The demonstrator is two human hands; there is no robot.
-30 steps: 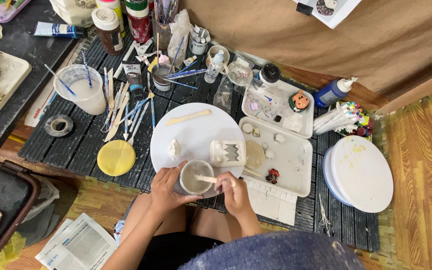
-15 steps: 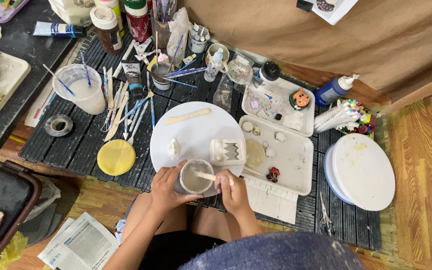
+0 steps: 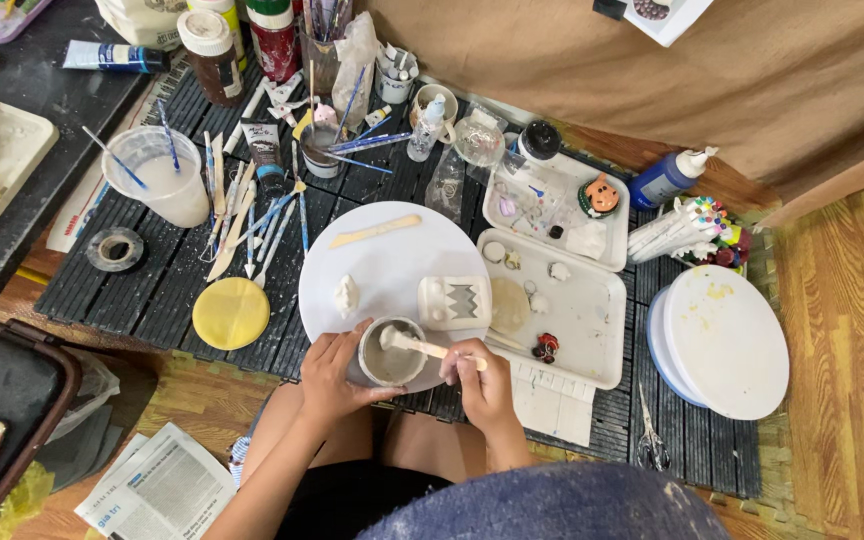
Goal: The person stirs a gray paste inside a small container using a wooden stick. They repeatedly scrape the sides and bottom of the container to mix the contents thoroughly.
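My left hand (image 3: 330, 375) wraps around a small round cup (image 3: 390, 352) of grey paste at the near edge of a round white board (image 3: 382, 262). My right hand (image 3: 480, 380) grips a wooden stick (image 3: 422, 346) whose paste-coated tip dips into the cup. On the board lie a white clay block with a zigzag cut (image 3: 454, 302), a small white clay figure (image 3: 347, 295) and a flat wooden stick (image 3: 374, 231).
A black slatted mat (image 3: 152, 290) carries brushes, paint tubes, jars, a plastic water cup (image 3: 164, 176), a yellow disc (image 3: 231, 313), a tape roll (image 3: 115, 249) and two white trays (image 3: 577, 330). Round white plates (image 3: 720, 342) and scissors (image 3: 652, 440) lie to the right. Newspaper (image 3: 157, 490) sits near left.
The stick in my right hand has shifted slightly inside the cup. Both hands stay in the same place.
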